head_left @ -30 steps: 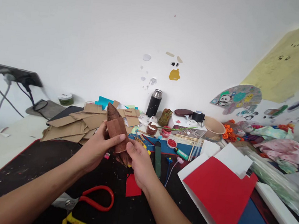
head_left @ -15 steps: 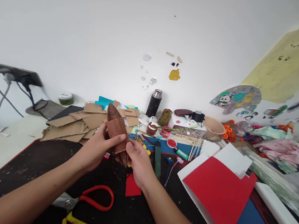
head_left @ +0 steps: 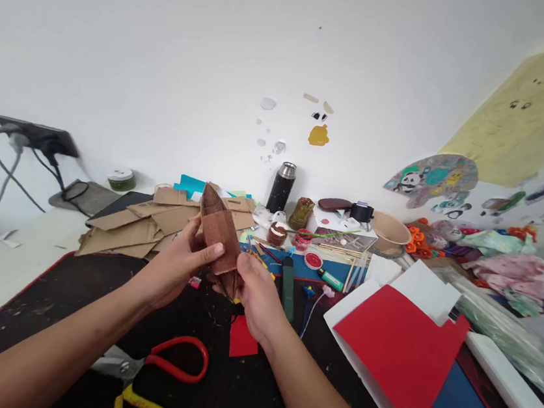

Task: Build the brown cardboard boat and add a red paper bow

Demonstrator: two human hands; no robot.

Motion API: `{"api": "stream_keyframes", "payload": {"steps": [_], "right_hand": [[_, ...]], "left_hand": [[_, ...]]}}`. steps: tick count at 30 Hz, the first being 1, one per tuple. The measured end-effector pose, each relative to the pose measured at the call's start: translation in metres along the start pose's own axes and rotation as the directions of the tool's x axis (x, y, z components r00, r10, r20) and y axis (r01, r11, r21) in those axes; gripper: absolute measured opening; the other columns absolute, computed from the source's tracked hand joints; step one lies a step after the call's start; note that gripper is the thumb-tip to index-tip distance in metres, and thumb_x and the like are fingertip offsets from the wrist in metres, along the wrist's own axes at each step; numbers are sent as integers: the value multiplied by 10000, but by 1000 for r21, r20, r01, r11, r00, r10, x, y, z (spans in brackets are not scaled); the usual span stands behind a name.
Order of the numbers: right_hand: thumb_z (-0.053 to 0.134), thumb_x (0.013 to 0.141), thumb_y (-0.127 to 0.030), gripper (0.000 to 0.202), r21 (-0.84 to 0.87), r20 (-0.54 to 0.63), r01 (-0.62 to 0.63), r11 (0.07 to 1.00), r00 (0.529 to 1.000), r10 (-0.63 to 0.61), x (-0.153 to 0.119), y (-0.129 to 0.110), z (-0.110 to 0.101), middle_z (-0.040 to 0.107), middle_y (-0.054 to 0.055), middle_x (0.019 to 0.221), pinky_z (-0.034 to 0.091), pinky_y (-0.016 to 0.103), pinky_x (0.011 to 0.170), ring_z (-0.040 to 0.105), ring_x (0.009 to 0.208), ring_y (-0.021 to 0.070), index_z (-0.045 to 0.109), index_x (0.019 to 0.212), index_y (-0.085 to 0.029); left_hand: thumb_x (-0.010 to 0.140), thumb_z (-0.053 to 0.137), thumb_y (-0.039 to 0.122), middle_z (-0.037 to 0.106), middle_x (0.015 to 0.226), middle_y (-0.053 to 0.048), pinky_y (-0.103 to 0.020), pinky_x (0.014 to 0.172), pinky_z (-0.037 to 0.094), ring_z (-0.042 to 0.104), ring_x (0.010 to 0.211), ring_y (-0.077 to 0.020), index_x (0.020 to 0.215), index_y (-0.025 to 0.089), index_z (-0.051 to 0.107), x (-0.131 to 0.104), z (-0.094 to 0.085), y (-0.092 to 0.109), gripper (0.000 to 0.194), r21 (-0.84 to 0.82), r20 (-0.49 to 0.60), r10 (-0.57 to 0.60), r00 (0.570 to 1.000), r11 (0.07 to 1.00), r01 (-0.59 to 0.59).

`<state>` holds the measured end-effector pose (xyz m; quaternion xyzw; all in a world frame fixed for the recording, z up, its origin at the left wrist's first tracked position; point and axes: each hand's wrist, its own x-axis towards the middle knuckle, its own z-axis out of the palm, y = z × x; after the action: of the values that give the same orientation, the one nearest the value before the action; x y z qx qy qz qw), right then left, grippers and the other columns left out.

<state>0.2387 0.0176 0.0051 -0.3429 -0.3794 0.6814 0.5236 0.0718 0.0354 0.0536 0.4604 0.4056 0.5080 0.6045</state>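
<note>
A small brown cardboard boat (head_left: pixel 221 237) with pointed ends is held up above the dark mat, tilted with its far tip to the upper left. My left hand (head_left: pixel 184 261) grips its left side, thumb lying across the brown band over the middle. On the lower right side, my right hand (head_left: pixel 259 291) is closed around the near end, its thumb against the band's edge. The fingers under the boat are mostly hidden. Below the hands lies a small red paper piece (head_left: pixel 244 337). Scissors (head_left: pixel 135 366) with one red and one yellow handle rest near my left forearm.
Cardboard pieces (head_left: pixel 126 227) are piled at the back left. A black thermos (head_left: pixel 281 189) stands by the wall. A green-handled cutter (head_left: pixel 287 287) lies right of my hands, and a folded red sheet (head_left: pixel 397 349) covers the right side. A bowl (head_left: pixel 389 229) sits behind.
The boat has turned slightly, showing more of its open top, and shifted a little to the right. Both hands keep their hold on it.
</note>
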Motion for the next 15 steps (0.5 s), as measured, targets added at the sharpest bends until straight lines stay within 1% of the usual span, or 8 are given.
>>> {"api": "stream_keyframes", "payload": {"steps": [2,4,6,7,8,10,15], "right_hand": [[912,762,-804,700,56,0,-11,998,1000,11,0,-3,0,856,83,1056,644,404,772,816,900,286,768,1130,-227],[927,757,-786,684,101,1,-17,995,1000,17,0,-5,0,855,84,1073,649,414,800,814,934,288,766,1119,-228],[923,767,-782,678,116,4,-14,993,1000,14,0,-5,0,852,91,1061,650,416,810,812,941,288,767,1111,-219],[919,771,-784,678,119,3,-12,993,1000,12,0,-4,0,851,94,1052,650,413,807,811,933,285,767,1107,-215],[915,776,-786,679,120,2,-9,993,1000,9,0,-4,0,849,97,1046,649,408,801,811,922,281,766,1105,-211],[913,779,-785,676,125,5,-2,992,1000,1,0,-3,0,844,100,1041,647,397,783,808,900,274,760,1096,-208],[949,756,-755,669,143,13,-4,990,1000,2,1,-2,0,836,95,1059,643,375,757,796,876,255,728,1088,-217]], "left_hand": [[677,1052,558,682,1575,-192,-464,1060,651,678,1421,-433,1629,286,458,2,-2,-3,1154,-12,68,59,996,998,-58],[664,1074,504,525,1743,-191,-511,1168,595,574,1543,-439,1758,365,261,6,-6,-9,1370,-4,120,117,986,993,-117],[649,1090,475,336,1858,-181,-554,1210,560,469,1626,-449,1799,446,76,10,-9,-16,1533,19,166,154,974,987,-160],[642,1095,471,255,1889,-172,-571,1216,553,423,1653,-455,1799,474,16,11,-11,-20,1582,35,185,170,968,983,-180],[642,1097,469,195,1907,-163,-584,1218,548,387,1671,-460,1795,494,-24,12,-12,-23,1608,51,202,184,962,979,-198],[665,1089,462,142,1920,-148,-602,1225,537,355,1686,-462,1787,513,-72,14,-14,-27,1615,83,227,201,953,971,-225],[770,1034,459,172,1913,-158,-609,1278,479,360,1688,-441,1791,490,-89,13,-13,-28,1518,117,219,227,949,959,-257]]}}
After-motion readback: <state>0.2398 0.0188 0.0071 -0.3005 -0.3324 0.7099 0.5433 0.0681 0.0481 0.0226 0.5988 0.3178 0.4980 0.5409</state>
